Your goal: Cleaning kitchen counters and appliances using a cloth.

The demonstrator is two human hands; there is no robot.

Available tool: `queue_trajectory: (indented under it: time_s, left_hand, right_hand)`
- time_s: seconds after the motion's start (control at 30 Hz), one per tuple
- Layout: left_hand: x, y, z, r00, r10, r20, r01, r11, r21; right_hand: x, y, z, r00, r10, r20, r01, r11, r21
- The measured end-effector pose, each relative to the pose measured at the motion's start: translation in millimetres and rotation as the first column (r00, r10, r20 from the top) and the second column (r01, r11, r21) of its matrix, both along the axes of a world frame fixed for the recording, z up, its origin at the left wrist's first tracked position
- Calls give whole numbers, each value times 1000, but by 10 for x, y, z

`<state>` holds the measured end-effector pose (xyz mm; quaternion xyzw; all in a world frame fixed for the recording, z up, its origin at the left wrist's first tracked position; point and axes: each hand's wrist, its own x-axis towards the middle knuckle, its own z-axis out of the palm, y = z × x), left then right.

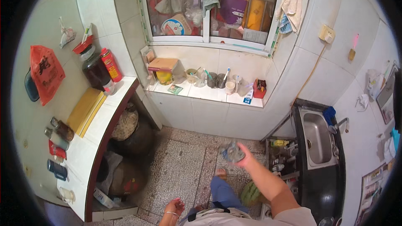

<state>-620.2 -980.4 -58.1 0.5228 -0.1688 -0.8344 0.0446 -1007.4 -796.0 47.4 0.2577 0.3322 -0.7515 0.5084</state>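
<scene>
My right hand (244,157) is stretched out over the floor, its fingers closed around a crumpled grey-blue cloth (231,152). Low in the view, my left hand (176,206) hangs beside my body with a bangle at the wrist. Its fingers are loosely curled, and nothing shows in them. A green striped watermelon (250,193) lies on the floor below my right forearm, partly hidden by it.
To the right stands a black counter with a steel sink (317,141), shelves of bottles beneath. A white ledge (201,93) under the window holds cups and toothbrushes. On the left, a curved white counter (91,138) carries jars and flasks, with large dark pots (135,141) below.
</scene>
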Motion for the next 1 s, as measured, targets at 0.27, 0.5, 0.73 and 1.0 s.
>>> queue_trajectory:
  time_s: [0.27,0.5,0.73,1.0]
  left_hand:
    - [-1300,-489,-469,986,116,123,-113,993,-30]
    - [-2212,-531,-7,960,243,137,-242,970,-27]
    - [-2900,-727,786,806,461,372,-503,864,19]
    - [-2796,-1380,140,907,407,112,-422,882,208]
  right_hand:
    - [-3125,-705,893,892,-283,-354,136,912,-386]
    - [-5280,-932,850,850,-484,-208,476,875,-93]
    - [-5800,-1734,134,837,-545,39,541,837,84]
    - [-5737,-2162,677,800,-566,198,568,822,55]
